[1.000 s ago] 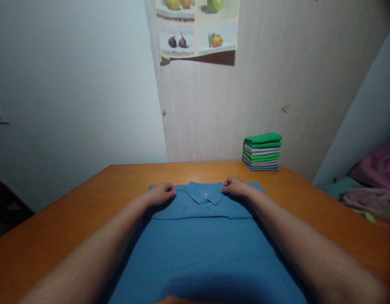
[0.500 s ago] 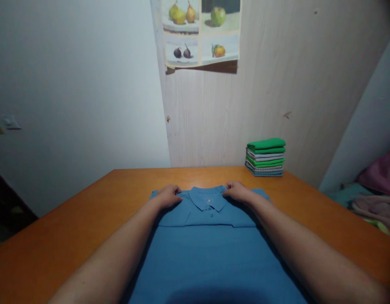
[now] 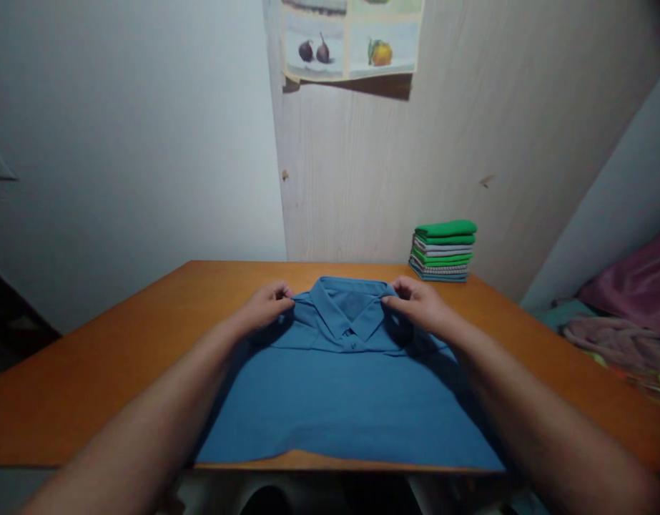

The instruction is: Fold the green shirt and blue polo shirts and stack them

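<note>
A blue polo shirt (image 3: 330, 393) lies on the orange-brown table, its collar at the far end and its bottom edge by the table's front. My left hand (image 3: 273, 300) pinches the shirt at the shoulder left of the collar. On the other side, my right hand (image 3: 412, 300) grips the cloth close beside the collar. Between the hands the collar stands raised off the table, with a button below it. Parts of the shirt's sides are hidden under my forearms.
A stack of folded clothes (image 3: 444, 250), green, grey and blue, stands at the table's back right. The table (image 3: 147, 322) meets a pale wall bearing a fruit poster (image 3: 356, 50). Crumpled fabrics (image 3: 619, 336) lie off to the right.
Both hands have lifted the collar end of the shirt off the table. The shirt's bottom edge now shows at the table's front, and the view has tilted down.
</note>
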